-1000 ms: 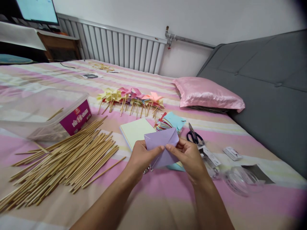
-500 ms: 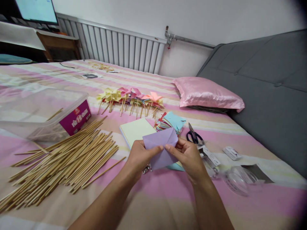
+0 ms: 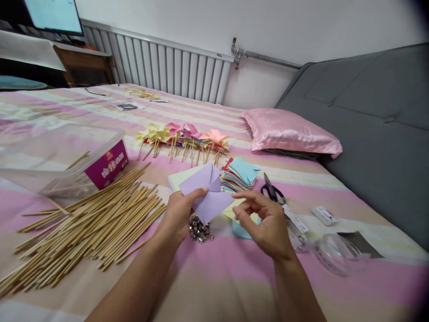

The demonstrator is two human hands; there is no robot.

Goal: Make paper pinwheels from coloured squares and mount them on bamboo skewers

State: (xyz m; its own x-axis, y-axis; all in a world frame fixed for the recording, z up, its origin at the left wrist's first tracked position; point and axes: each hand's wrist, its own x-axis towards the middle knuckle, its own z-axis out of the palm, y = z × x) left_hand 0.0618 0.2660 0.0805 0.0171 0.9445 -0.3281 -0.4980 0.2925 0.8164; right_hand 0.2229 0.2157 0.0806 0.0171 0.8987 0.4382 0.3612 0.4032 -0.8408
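Observation:
My left hand (image 3: 179, 210) pinches a sheet of purple paper (image 3: 203, 181) between thumb and fingers. The paper has cuts running in from its corners, and its flaps stand slightly apart. My right hand (image 3: 264, 219) is at the paper's right corner, index fingertip at its tip, thumb and fingers apart. Beneath the paper lies a pile of small silvery pins or beads (image 3: 199, 229). Yellow and blue paper pieces (image 3: 243, 229) lie under my right hand. Behind the purple paper is a stack of pale square sheets (image 3: 177, 176), partly hidden, beside a stack of cut coloured papers (image 3: 241, 172).
Wooden sticks (image 3: 97, 219) spread at left by a clear plastic box (image 3: 67, 165). Finished paper pinwheels (image 3: 182, 134) lie further back. At right are scissors (image 3: 272, 190), a small white packet (image 3: 324, 215), clear plastic packaging (image 3: 335, 252) and a pink pillow (image 3: 291, 132).
My right hand has loosened its two-handed hold and moved to the paper's right corner. My left hand has shifted left with the paper, which has turned, uncovering the silvery pile.

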